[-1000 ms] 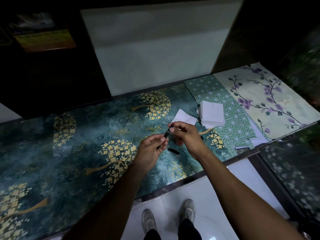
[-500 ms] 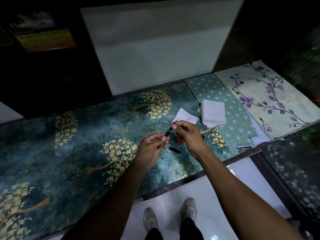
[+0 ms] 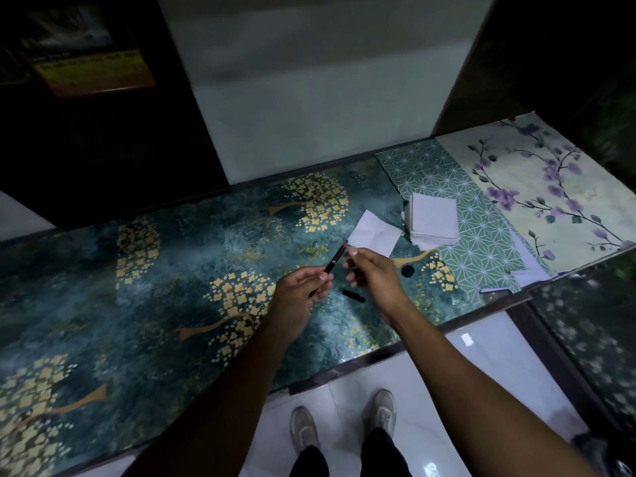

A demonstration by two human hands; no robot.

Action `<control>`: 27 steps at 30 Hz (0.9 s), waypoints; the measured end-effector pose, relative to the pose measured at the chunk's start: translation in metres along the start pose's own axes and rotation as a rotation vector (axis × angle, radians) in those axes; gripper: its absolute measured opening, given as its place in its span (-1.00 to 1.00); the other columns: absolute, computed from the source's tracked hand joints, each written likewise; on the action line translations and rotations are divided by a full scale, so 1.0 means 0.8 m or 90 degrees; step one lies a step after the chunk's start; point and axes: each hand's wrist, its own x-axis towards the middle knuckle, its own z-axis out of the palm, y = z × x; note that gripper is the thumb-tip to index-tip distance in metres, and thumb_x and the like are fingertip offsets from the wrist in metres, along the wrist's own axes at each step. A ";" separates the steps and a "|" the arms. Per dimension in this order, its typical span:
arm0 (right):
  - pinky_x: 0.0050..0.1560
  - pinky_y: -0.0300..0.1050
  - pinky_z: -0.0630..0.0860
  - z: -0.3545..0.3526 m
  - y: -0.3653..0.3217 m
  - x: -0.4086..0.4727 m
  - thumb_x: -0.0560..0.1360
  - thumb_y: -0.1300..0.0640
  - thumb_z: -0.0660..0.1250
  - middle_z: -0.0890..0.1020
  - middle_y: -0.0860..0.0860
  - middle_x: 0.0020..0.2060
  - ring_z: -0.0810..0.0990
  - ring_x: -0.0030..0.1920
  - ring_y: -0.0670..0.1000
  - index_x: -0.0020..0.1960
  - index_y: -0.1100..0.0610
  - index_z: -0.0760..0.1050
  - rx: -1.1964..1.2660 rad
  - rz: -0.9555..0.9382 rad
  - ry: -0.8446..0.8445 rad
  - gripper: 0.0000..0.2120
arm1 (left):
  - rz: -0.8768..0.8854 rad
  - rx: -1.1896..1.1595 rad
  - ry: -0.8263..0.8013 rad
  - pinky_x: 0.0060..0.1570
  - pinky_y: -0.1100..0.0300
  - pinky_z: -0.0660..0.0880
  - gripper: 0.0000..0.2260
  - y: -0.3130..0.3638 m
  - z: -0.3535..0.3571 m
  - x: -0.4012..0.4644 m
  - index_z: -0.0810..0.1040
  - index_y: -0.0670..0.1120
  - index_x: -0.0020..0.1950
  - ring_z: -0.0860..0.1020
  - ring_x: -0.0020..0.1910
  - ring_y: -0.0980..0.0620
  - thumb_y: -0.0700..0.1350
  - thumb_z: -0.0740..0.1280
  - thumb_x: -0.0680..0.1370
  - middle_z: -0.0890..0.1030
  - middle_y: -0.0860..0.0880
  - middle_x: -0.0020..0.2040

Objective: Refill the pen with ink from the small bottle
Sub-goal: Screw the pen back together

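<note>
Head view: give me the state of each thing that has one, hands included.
pen: uncapped, tilted, red tip up, off the table
left hand: grips the pen's lower end
right hand: by the pen's tip; whether it pinches anything, cannot tell
black cap piece: lying on the table
loose white paper: flat
paper stack: piled

Slim black pen (image 3: 333,264) (red-tipped), tilted, in-hand

Dim home interior, decorative tree-patterned counter (image 3: 172,287), tiled floor (image 3: 481,373), framed picture (image 3: 89,60) on dark wall
</note>
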 end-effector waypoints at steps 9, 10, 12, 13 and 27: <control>-0.25 0.02 0.46 0.006 0.090 0.024 0.55 0.22 0.27 0.53 0.20 -0.04 0.63 -0.13 0.31 0.02 0.15 0.50 -0.798 -0.122 -0.062 -0.93 | -0.007 0.028 0.036 -0.15 0.10 0.50 -0.92 -0.005 -0.028 -0.006 0.62 -0.20 -0.01 0.63 -0.13 -0.14 -0.28 0.34 0.55 0.70 -0.19 -0.11; -0.27 0.03 0.44 0.008 0.094 0.025 0.57 0.22 0.25 0.54 0.22 0.01 0.65 -0.12 0.31 0.06 0.16 0.50 -0.849 -0.115 -0.059 -0.90 | -0.006 0.031 0.036 -0.15 0.10 0.49 -0.92 -0.006 -0.029 -0.007 0.62 -0.19 -0.05 0.63 -0.16 -0.13 -0.29 0.33 0.55 0.70 -0.18 -0.14; -0.29 0.02 0.41 0.011 0.100 0.027 0.60 0.22 0.23 0.57 0.22 0.07 0.67 -0.10 0.31 0.13 0.17 0.52 -0.906 -0.112 -0.037 -0.85 | -0.015 0.035 0.040 -0.13 0.09 0.51 -0.93 -0.007 -0.030 -0.008 0.60 -0.19 -0.07 0.65 -0.19 -0.12 -0.30 0.33 0.55 0.71 -0.18 -0.15; -0.29 0.02 0.40 0.012 0.101 0.027 0.60 0.23 0.23 0.58 0.21 0.08 0.68 -0.10 0.30 0.14 0.18 0.52 -0.918 -0.114 -0.028 -0.84 | -0.020 0.036 0.043 -0.12 0.09 0.52 -0.94 -0.008 -0.030 -0.007 0.60 -0.20 -0.06 0.67 -0.19 -0.12 -0.31 0.34 0.55 0.71 -0.19 -0.14; -0.36 -0.20 0.38 0.016 -0.012 0.031 0.59 0.19 0.29 0.67 0.04 -0.33 0.53 -0.40 -0.05 0.17 -0.04 0.62 -0.216 -0.111 0.105 -0.76 | -0.030 0.097 -0.005 -0.14 0.09 0.51 -0.82 -0.019 -0.009 -0.004 0.53 -0.37 0.07 0.70 -0.16 -0.10 -0.27 0.36 0.55 0.71 -0.24 -0.06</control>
